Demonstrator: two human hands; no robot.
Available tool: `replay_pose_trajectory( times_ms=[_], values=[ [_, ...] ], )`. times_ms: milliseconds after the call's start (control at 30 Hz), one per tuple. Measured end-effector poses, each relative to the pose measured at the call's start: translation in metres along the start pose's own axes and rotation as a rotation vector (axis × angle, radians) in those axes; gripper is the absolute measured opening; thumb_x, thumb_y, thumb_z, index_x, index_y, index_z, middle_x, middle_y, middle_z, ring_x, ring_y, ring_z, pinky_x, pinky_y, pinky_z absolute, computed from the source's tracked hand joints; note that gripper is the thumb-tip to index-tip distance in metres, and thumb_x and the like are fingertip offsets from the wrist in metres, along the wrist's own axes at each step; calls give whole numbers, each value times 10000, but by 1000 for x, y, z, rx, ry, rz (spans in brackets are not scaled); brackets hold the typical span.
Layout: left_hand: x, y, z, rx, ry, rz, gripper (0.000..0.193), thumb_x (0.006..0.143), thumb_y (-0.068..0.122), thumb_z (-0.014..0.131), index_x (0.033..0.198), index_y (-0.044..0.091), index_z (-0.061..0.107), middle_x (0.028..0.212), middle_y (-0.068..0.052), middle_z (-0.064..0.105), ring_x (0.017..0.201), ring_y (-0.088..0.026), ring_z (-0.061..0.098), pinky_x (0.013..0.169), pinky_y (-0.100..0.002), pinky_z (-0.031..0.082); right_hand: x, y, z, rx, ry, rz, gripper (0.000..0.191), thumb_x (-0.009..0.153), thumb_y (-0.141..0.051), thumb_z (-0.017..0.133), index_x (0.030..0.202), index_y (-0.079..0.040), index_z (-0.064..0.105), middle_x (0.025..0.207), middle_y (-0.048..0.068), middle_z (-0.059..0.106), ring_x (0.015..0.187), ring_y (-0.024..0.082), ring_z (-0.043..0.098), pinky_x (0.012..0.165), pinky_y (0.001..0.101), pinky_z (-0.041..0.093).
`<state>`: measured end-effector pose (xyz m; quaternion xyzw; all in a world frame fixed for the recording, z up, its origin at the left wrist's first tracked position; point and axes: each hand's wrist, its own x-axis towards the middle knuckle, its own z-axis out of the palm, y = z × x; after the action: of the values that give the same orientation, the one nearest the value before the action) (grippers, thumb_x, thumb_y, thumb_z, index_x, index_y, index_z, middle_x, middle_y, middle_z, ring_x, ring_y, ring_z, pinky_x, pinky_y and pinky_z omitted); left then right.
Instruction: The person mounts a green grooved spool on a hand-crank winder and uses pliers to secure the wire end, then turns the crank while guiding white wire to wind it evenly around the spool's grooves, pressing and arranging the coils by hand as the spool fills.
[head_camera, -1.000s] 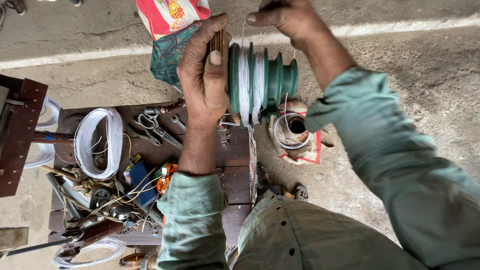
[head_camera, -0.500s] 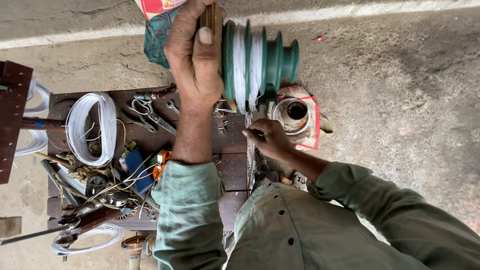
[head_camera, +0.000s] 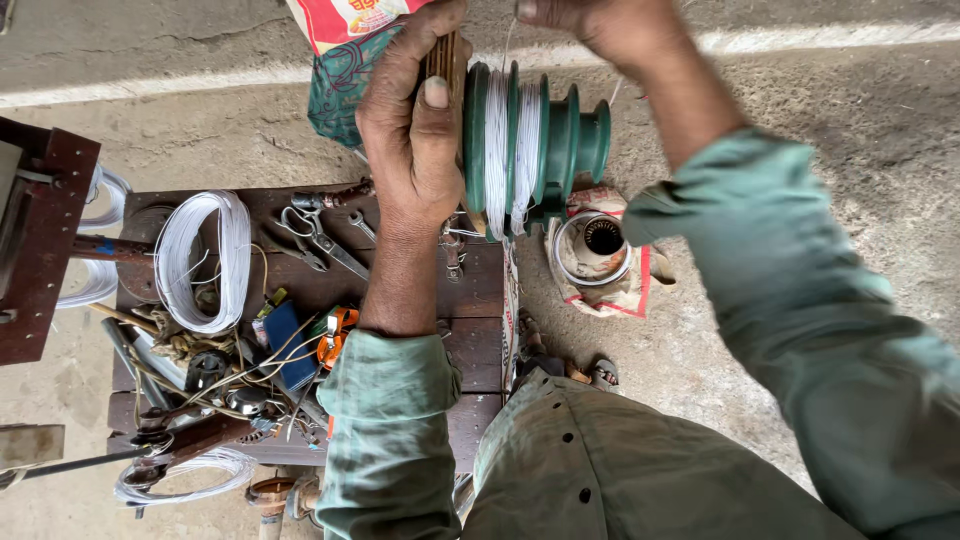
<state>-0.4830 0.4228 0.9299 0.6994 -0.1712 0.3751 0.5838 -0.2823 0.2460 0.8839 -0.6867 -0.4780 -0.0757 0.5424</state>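
Note:
My left hand (head_camera: 412, 130) grips the wooden end of a green stepped winding former (head_camera: 545, 140) and holds it up in front of me. White wire (head_camera: 510, 140) fills two of its grooves. My right hand (head_camera: 590, 22) is raised at the top edge, above the former, pinching a thin strand of the white wire that runs down to the grooves. Both sleeves are pale green.
A dark wooden board (head_camera: 480, 290) on the ground carries a white wire coil (head_camera: 200, 260), scissors (head_camera: 315, 235), pliers and small tools. A round metal part (head_camera: 592, 248) lies on a cloth at the right. A printed bag (head_camera: 345, 25) sits at the top.
My right hand went from the top down to the board beside the metal part, then rose again above the former with the wire strand. The left hand kept holding the former.

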Motion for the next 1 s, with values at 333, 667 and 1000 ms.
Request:
replay_pose_trajectory(
  times_ms=[333, 667, 1000],
  values=[
    [-4, -2, -4, 30, 1, -17, 477, 1151, 442, 503, 1373, 37, 622, 1207, -82, 720, 1046, -152, 659, 971, -297, 532, -244, -3, 169, -66, -319, 903, 311, 1042, -350, 691, 912, -69, 712, 795, 78, 679, 641, 194, 601, 593, 376, 519],
    [-1, 5, 0, 44, 16, -11, 513, 1144, 469, 497, 1381, 34, 630, 1208, -67, 699, 1052, -140, 633, 971, -296, 513, -62, -167, 6, -838, -153, -562, 167, 897, -229, 820, 897, -132, 685, 769, 5, 540, 661, 171, 567, 553, 347, 477],
    [-1, 7, -4, 175, 13, 34, 446, 1167, 416, 498, 1379, 45, 624, 1354, -104, 693, 1269, -192, 677, 1095, -313, 496, -114, 80, 99, 449, -62, 850, 215, 975, -212, 814, 908, -47, 693, 822, 57, 709, 760, 161, 690, 711, 327, 580]
  ],
)
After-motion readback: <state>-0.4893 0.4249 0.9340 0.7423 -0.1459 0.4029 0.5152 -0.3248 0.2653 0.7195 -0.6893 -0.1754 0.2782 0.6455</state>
